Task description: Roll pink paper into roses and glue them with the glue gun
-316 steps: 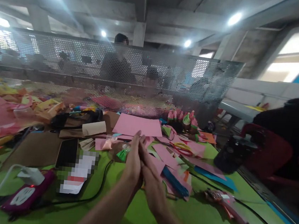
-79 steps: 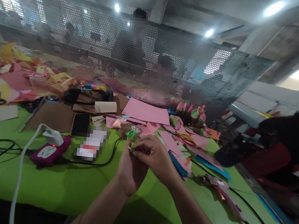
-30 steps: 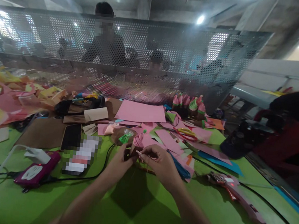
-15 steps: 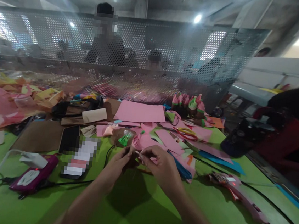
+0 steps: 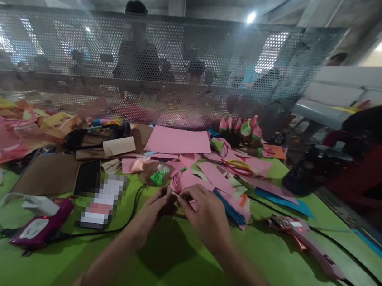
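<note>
A small pink ridged paper cone with a green tip stands upright between my hands in the middle of the table. My left hand is closed round its lower part, fingers partly hidden. Pinched at the base of the cone, my right hand holds a small pale piece, too small to name, at its fingertips. Just behind the cone lies a clear bag with green bits on a brown round piece. Beside my right hand is a dark blue strip-like item among pink paper scraps.
Several finished pink and green cones stand at the back right. A pink corded tool like a glue gun lies right. Left are a purple power strip, a phone and paper scraps. Yellow-red handled scissors lie behind.
The view has shifted slightly. Both hands stay at the cone in nearly the same pose, with only small finger movement.
</note>
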The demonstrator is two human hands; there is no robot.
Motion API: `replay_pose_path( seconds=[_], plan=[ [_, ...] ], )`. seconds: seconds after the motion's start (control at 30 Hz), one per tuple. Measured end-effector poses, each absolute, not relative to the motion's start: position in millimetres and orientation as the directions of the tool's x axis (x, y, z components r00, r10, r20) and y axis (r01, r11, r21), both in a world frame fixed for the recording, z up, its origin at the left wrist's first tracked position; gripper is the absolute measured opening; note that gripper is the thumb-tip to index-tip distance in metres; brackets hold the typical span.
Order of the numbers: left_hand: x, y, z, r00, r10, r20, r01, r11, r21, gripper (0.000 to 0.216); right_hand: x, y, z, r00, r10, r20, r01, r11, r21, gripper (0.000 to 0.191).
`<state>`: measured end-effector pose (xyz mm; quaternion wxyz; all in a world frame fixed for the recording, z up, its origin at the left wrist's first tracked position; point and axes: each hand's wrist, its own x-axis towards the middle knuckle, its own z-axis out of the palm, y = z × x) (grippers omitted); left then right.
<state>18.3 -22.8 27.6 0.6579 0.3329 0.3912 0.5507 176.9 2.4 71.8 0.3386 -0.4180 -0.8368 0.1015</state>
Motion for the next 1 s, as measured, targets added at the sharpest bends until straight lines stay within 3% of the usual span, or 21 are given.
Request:
replay_pose_path(
  seconds=[0.17, 0.53, 1.0],
  plan=[
    [19.9, -23.2, 22.1, 0.035, 0.981, -0.192, -0.471, 0.186, 0.862, 0.035, 176.0, -0.5, 71.9, -0.437, 0.747, 0.501, 0.642, 0.649, -0.408, 0.007],
    [19.6, -20.7, 23.4, -0.025, 0.99, -0.141, -0.413, 0.118, 0.903, 0.038, 175.3, -2.2, 69.2, -0.472, 0.714, 0.517, 0.642, 0.68, -0.353, 0.006],
    [17.8, -24.7, 26.8, -0.051, 0.958, -0.28, -0.536, 0.211, 0.818, 0.034, 173.3, -3.1, 71.2, -0.433, 0.735, 0.522, 0.595, 0.668, -0.447, 0.013]
  ],
)
